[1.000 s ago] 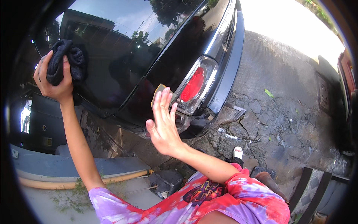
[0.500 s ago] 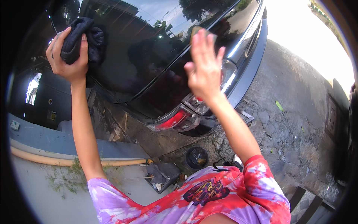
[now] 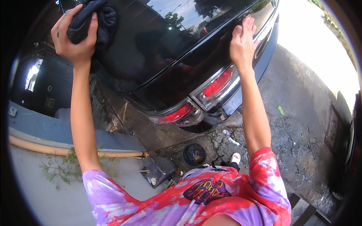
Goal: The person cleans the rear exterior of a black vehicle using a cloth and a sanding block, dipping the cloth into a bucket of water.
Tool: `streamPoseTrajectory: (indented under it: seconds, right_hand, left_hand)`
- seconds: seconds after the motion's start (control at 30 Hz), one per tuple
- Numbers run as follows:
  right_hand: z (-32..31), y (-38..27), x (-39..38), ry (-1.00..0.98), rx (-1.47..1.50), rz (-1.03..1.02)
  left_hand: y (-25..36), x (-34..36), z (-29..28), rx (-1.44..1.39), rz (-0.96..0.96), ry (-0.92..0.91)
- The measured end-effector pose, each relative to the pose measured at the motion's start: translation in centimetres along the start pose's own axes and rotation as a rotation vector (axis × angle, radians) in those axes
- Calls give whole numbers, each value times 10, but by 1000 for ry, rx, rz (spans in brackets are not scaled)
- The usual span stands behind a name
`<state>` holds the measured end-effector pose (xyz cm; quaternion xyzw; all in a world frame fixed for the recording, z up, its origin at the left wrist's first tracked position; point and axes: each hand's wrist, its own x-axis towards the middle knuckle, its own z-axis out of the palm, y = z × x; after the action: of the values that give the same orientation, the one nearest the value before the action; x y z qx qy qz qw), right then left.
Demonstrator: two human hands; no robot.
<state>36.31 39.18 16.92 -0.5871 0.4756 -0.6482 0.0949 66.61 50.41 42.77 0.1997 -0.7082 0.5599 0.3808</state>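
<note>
My left hand (image 3: 75,39) is closed around a bunched dark cloth (image 3: 107,24), against the rear glass of a black car (image 3: 158,86). Part of the cloth hangs loose beside the fingers. Farther right, my right hand (image 3: 243,43) is stretched over the car's rear side edge, fingers together and laid forward, thumb raised. A sliver of a flat tan pad (image 3: 247,17) seems to show by its fingertips; the hand hides most of it. Below the right hand is a red and clear tail light (image 3: 218,84), with a second red lamp (image 3: 177,113) lower to the left.
A black bucket (image 3: 194,154) stands on the cracked concrete (image 3: 290,143) near my feet. Left of it are a dark bin (image 3: 162,171), a yellowish pipe (image 3: 75,151) and a low wall (image 3: 56,128). My white shoe (image 3: 235,158) shows beside the bucket.
My right hand has moved right and farther up along the car, uncovering the tail light. My left hand with the cloth sits slightly higher in view. The view has shifted a little.
</note>
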Motion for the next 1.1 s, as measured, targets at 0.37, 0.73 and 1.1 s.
streamPoseTrajectory:
  seconds: [0.37, 0.73, 1.1]
  right_hand:
    - [3, -2, -8, 15, 104, -8]
    - [23, -115, -129, -190, 172, 92]
    - [18, -109, -161, -234, 62, -269]
  left_hand:
    - [75, 22, -16, 63, 72, -404]
    - [152, 39, 62, -142, 360, -967]
    - [21, 110, 15, 419, -91, -486]
